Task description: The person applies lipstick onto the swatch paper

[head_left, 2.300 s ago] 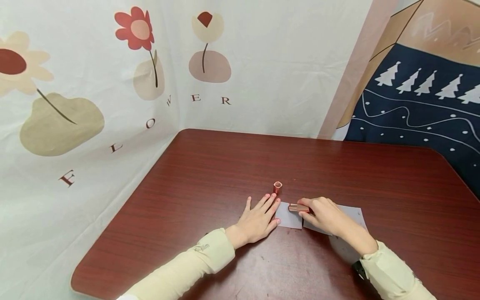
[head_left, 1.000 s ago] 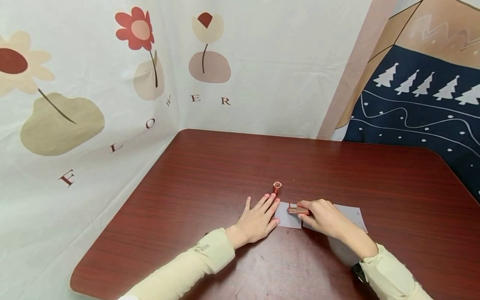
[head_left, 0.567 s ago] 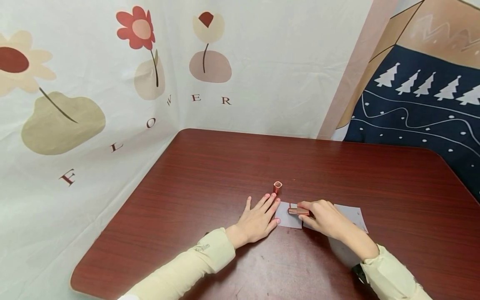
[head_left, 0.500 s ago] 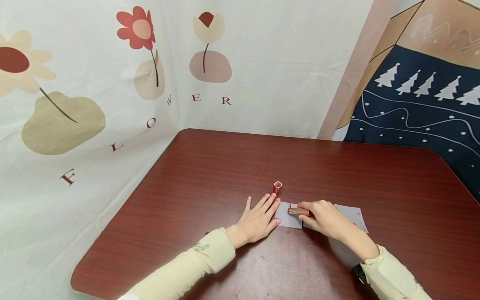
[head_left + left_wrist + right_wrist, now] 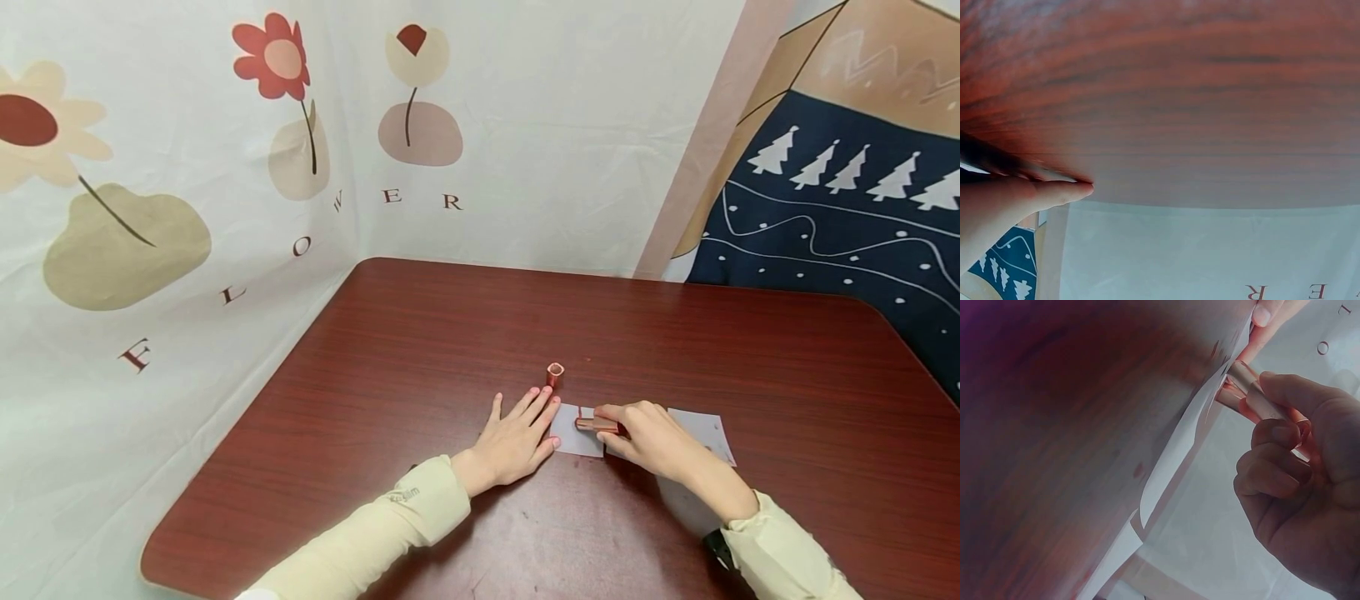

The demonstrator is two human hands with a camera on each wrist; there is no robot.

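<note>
Glossy wood-grain table (image 5: 450, 333), wrinkled flower-print backdrop (image 5: 555, 167). Right hand (image 5: 651, 429) pinches shiny coppery tube (image 5: 597, 424) over paper (image 5: 576, 446); left hand (image 5: 510, 442) splayed flat.

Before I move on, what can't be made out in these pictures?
Head: the middle of the right sheet, covered by the right hand.
Head: the left sleeve lettering, too small and blurred to read.
Left wrist: most of the left hand, cut off by the left edge.

the right hand (image 5: 651, 435) hides part of the rightmost paper (image 5: 707, 432).
</note>
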